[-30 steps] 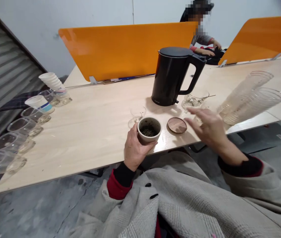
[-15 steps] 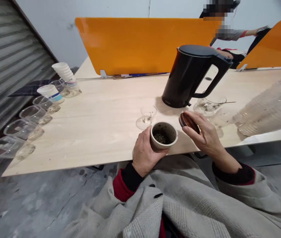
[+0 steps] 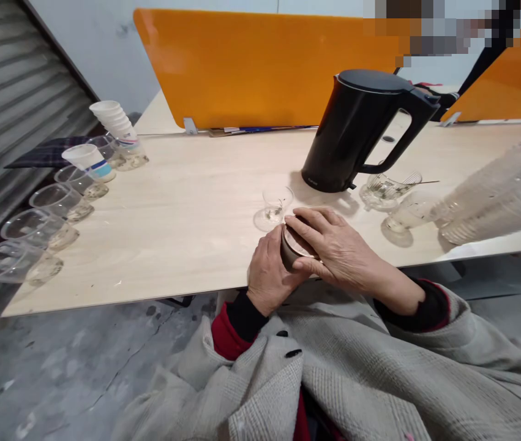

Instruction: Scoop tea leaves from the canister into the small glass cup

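Note:
My left hand point(image 3: 267, 269) is wrapped round the side of a small tea canister point(image 3: 288, 257) at the table's front edge. Over its mouth lies a brown lid point(image 3: 297, 242), which my right hand point(image 3: 340, 248) grips from above, fingers on its far rim and thumb on the near side. The lid and both hands hide the inside of the canister; whether the lid is fully seated I cannot tell. Just beyond the canister stands a small clear plastic cup point(image 3: 273, 211) with dark bits of leaf in it.
A black electric kettle point(image 3: 349, 131) stands behind my right hand, near a glass bowl point(image 3: 386, 191) with leaves. Stacked clear cups point(image 3: 499, 196) lie at the right. Clear cups point(image 3: 49, 214) and paper cups point(image 3: 111, 119) line the left edge. An orange divider point(image 3: 260, 70) runs behind; a person is beyond it.
My right hand has moved left with the lid and brought it down over the canister's open mouth, covering the dark leaves inside. My left hand has kept its hold.

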`<state>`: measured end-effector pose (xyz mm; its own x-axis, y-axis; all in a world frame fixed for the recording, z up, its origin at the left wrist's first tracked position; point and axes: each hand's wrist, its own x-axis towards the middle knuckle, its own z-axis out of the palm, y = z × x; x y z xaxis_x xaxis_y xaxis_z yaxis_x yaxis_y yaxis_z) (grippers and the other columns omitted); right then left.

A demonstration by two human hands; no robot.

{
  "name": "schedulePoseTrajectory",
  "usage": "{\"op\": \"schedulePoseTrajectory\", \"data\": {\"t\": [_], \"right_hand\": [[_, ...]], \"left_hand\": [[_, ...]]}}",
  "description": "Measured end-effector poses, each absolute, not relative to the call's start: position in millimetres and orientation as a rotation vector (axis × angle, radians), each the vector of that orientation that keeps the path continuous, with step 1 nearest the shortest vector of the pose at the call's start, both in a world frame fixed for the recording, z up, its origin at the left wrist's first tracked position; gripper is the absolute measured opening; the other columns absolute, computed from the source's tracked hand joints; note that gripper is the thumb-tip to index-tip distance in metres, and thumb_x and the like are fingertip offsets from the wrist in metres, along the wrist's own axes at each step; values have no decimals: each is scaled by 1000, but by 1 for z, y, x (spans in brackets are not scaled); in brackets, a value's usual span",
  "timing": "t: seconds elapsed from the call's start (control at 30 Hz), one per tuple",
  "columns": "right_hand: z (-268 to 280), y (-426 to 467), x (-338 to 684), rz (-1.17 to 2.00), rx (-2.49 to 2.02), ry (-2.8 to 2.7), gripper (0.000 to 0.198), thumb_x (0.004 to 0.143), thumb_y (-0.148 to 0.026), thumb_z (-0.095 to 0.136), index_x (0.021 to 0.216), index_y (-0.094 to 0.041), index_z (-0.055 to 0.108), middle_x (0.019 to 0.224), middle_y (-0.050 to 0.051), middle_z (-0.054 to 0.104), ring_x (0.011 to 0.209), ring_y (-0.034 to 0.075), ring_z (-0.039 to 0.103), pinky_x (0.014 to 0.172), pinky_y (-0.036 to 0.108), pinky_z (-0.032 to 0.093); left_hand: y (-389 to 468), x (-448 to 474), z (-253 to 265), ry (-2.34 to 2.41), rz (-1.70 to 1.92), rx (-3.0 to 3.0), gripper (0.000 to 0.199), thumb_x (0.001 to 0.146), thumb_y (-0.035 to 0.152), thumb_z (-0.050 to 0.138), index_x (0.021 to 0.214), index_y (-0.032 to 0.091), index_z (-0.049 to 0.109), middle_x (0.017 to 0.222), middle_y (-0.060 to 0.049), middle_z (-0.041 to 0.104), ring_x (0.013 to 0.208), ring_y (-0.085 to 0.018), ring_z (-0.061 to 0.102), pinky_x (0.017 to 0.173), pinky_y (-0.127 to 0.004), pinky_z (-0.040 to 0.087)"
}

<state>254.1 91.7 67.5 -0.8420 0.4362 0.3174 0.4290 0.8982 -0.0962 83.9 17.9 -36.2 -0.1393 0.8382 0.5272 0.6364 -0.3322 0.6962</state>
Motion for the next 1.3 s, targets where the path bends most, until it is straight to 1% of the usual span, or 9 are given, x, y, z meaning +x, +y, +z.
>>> {"op": "schedulePoseTrajectory", "data": {"t": [0.2,0.27,0.37,0.47,0.6,0.77,0.87,1.0,1.3], "right_hand": [[58,90,246,-6,-666,-2701,68,108,-57,55,163,-16,55,157,21,60,144,41,53,121,63,48],[53,89,247,25,-633,-2668,72,109,-62,51,165,-16,54,160,22,59,147,41,52,123,63,47],[47,88,259,131,-585,-2499,87,108,-76,39,174,-20,41,174,22,44,158,41,44,126,65,43],[40,93,282,221,-598,-2281,82,110,-75,36,178,-30,32,179,16,38,162,38,41,130,65,38],[17,112,314,330,-814,-2119,63,113,-63,43,167,-30,54,164,13,59,152,35,54,127,61,44],[-26,133,323,483,-1063,-2065,62,111,-67,43,143,-24,74,151,16,69,142,38,61,121,63,50],[-41,136,319,486,-1047,-2112,61,110,-68,45,137,-24,77,150,17,70,142,40,61,119,65,51],[-45,135,317,447,-1018,-2148,56,111,-62,46,136,-23,77,149,18,70,140,41,61,117,66,52],[-48,130,317,387,-999,-2171,52,111,-57,49,134,-19,78,144,19,73,139,40,61,115,64,54]], "left_hand": [[23,83,-36,1670,1451,1932,104,85,59,87,166,22,33,158,-22,61,143,-39,65,122,-60,52],[26,82,-34,1641,1447,1905,107,82,59,90,165,22,35,160,-22,60,145,-40,63,123,-60,52],[23,79,-27,1602,1450,1821,105,76,60,95,160,24,44,159,-20,63,146,-41,63,122,-60,53],[11,69,-13,1574,1507,1720,103,73,57,99,157,25,49,156,-17,66,144,-38,65,122,-57,54],[1,36,12,1683,1647,1563,103,70,58,101,154,24,52,150,-15,70,137,-35,70,116,-50,59],[40,-27,39,1907,1812,1409,99,64,50,104,147,23,58,147,-16,71,131,-35,71,103,-44,63],[86,-59,45,1866,1846,1433,91,62,43,103,140,22,61,143,-14,73,130,-33,72,105,-42,62],[151,-78,38,1728,1784,1486,90,60,43,102,137,20,61,139,-15,75,129,-33,71,112,-47,58],[236,-59,7,1428,1583,1492,93,55,32,102,138,19,62,145,-17,72,141,-36,63,122,-52,49]]}}
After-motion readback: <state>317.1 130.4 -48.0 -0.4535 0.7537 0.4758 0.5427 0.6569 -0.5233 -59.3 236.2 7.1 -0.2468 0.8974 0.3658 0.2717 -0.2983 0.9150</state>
